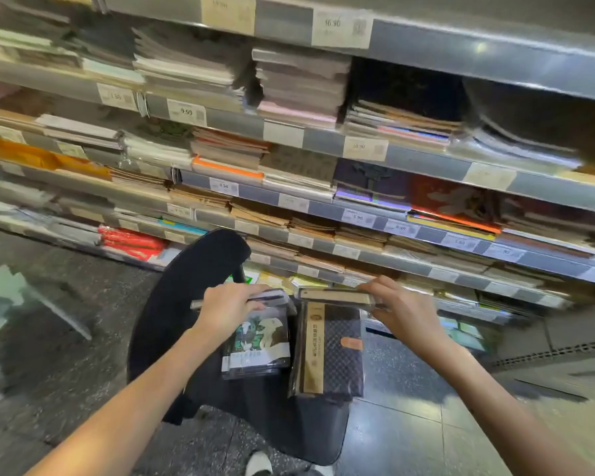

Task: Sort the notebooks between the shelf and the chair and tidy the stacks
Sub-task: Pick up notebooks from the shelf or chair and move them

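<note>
I see two stacks of notebooks on the black chair (200, 304). The left stack (258, 341) has a green and white picture on top. The right stack (330, 352) is dark with a gold strip down its left side. Both stacks lie flat, with their long sides running away from me, toward the shelf (323, 197). They sit just beside each other.

My left hand (227, 310) is at the far end of the left stack. Its grip is pinching a thin notebook (272, 298) that is lifted at that end. My right hand (399, 307) is at the far end of the right stack. Its grip is pinching a brown-edged notebook (334, 295) that lies crosswise, its long side going left to right.

The chair stands on a grey speckled floor (66, 365), close in front of the shelf. The shelf has many rows full of flat piles of notebooks, with white price tags (340, 27) along the silver edges. The shelf looks blurry. One white shoe (259, 463) shows at the bottom.
</note>
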The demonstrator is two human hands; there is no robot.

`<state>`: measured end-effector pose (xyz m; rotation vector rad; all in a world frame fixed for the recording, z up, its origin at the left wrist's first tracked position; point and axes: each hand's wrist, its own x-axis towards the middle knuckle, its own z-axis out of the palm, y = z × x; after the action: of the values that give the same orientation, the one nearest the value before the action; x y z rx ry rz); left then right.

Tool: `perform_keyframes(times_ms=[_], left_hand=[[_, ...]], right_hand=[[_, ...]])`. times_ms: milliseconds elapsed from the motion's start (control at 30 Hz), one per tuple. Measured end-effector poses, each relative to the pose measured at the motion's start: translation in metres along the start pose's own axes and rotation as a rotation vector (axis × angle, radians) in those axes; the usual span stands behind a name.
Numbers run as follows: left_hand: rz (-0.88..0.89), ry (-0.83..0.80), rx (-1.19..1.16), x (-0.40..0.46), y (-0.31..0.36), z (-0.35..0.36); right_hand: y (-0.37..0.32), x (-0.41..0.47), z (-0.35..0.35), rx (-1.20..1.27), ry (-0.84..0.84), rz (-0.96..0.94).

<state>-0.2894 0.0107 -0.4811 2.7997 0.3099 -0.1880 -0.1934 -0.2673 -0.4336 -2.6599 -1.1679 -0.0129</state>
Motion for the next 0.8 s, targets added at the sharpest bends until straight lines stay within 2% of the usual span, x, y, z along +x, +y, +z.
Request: perform_keyframes(times_ms=[200,300,333,533,633,733,800], left_hand=[[-0.122,0.004,-0.166,0.010,-0.038,0.081],[-0.082,0.100,-0.210,0.019,-0.048,0.121],[-0.065,0.081,-0.211,0.022,-0.052,0.135],[0.053,-0.076,-0.007,0.025,-0.061,0.203],[0.142,-0.052,0.060,0.018,-0.045,0.201],[0.002,-0.164,0.043,0.007,-0.039,0.211],[-0.147,-0.249,-0.239,0.006,-0.030,0.207]], right_hand=[[0.019,-0.016,0.049,-0.009,0.026,-0.044],[0.026,-0.016,0.064,0.002,0.050,-0.069],[0.027,-0.017,0.068,0.003,0.065,-0.079],[0.032,-0.022,0.094,-0.023,0.101,-0.066],[0.033,-0.028,0.104,0.000,0.134,-0.090],[0.034,-0.033,0.116,0.079,0.165,-0.104],[0.035,-0.037,0.126,0.115,0.160,-0.097]])
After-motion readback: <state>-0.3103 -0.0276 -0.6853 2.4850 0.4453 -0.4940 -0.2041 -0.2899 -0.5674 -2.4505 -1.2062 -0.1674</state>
